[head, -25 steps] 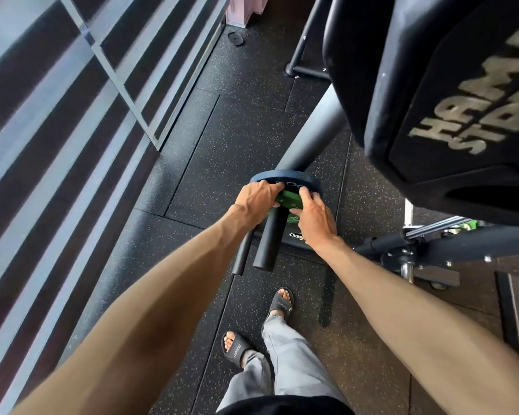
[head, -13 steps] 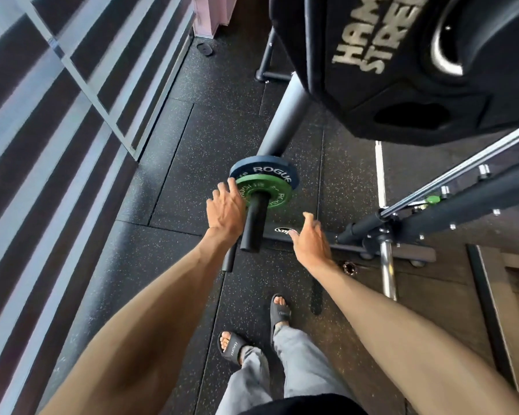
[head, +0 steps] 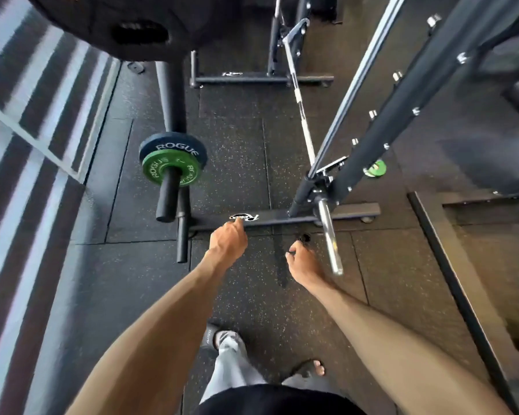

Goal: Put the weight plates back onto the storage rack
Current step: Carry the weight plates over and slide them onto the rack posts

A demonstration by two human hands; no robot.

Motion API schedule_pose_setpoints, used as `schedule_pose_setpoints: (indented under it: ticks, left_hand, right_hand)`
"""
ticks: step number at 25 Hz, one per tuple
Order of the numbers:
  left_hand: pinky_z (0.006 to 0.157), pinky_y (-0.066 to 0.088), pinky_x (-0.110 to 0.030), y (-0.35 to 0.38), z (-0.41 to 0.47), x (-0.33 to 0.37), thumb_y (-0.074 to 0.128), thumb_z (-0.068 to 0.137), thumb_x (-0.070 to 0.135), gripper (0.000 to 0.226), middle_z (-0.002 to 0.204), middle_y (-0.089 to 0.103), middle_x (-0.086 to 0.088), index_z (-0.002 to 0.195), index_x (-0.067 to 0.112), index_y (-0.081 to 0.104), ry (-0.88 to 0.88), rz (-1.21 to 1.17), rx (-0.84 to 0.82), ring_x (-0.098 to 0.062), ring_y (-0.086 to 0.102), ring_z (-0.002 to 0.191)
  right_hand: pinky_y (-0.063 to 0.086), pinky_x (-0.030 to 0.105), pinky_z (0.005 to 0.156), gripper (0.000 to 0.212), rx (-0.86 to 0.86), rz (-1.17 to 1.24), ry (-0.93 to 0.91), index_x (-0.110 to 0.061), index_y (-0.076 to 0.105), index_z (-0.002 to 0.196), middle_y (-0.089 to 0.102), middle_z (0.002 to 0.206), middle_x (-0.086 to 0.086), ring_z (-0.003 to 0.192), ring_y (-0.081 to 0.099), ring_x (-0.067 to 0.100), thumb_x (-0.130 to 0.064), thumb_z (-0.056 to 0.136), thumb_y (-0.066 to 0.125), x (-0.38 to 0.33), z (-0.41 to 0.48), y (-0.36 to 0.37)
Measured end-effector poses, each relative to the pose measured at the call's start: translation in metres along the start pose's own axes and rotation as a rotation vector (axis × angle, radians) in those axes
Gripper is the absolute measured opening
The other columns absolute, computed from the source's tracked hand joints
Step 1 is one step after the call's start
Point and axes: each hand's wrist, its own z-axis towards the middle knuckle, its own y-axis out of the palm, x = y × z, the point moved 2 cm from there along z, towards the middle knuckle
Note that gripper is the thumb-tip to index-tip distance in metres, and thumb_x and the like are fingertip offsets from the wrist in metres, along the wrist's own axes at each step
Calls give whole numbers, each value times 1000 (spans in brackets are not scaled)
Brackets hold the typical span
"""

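Fingers (head: 236, 225) of left hand (head: 228, 242) loosely curled, gripping nothing; right hand (head: 301, 262) likewise empty. Both off the green plate (head: 155, 170) gripped a second ago, pulled back low near the base bar (head: 282, 218). Green plate now seated on storage peg (head: 166, 202), flush against blue plate (head: 174, 145) behind. Judged: that plate done, free to fetch next, probably second green plate (head: 375, 168) on floor past the upright. Readable: "ROGUE" on both racked plates. White logo on base bar blurred, likely same brand. No legible text on black plate (head: 108, 22) overhead.
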Motion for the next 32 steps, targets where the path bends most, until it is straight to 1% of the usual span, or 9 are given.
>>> schedule_pose_setpoints:
  ticks: [3,6,11,15,20,22,25,29,32]
  left_hand:
    - [87,50,-42,50,-19,90,37,101,22,31,116,65,-19,118,5,57,58,23,-128,-39,62,107]
    - [92,50,-45,94,-32,172,38,100,30,35,121,62,-15,119,9,58,141,84,-260,-39,60,111]
    - [93,49,-43,134,-45,298,41,100,27,35,125,62,-20,123,5,56,352,162,-378,-39,60,116]
    - [86,50,-38,152,-28,368,45,100,27,30,118,66,-18,114,4,58,426,158,-477,-35,63,108]
    - [91,52,-38,180,31,454,46,101,22,32,121,66,-18,121,2,59,428,221,-561,-34,64,111]
    - [90,54,-39,189,63,483,45,101,21,33,122,66,-20,123,1,58,412,211,-586,-35,65,109]
    - [86,52,-36,194,123,536,46,99,24,31,119,67,-19,119,4,59,379,212,-625,-34,67,107]
    - [91,50,-39,181,196,600,46,97,25,32,121,66,-18,118,6,61,358,195,-614,-35,63,111]
    - [90,54,-39,170,244,636,45,97,24,32,118,68,-17,118,7,62,308,166,-600,-34,66,107]
  right_hand:
    - [46,34,75,17,31,23,26,-10,60,106,70,105,12,100,65,34,-24,101,51,90,-29,-34]
    - [48,34,79,22,40,38,88,-8,61,113,69,110,13,102,65,34,-24,101,50,168,-54,-68]
    - [48,37,82,23,4,77,197,-7,60,112,67,112,16,105,64,35,-23,102,47,278,-80,-118]
    - [46,36,79,27,-47,96,244,-2,61,115,66,118,20,110,63,35,-15,100,43,329,-69,-140]
    - [49,38,87,28,-98,118,290,-5,60,118,65,117,18,109,63,36,-21,102,45,386,-13,-179]
    - [50,37,84,26,-124,138,294,-5,61,114,67,114,19,107,64,36,-22,101,46,405,17,-197]
    - [44,34,76,26,-175,126,304,-4,61,113,66,110,18,104,64,35,-20,101,43,436,76,-243]
    - [53,41,90,27,-183,96,289,-6,56,122,65,112,14,104,64,31,-21,104,42,453,157,-313]
    - [52,38,85,27,-189,104,254,-7,56,120,66,113,12,106,64,30,-23,105,41,455,218,-355]
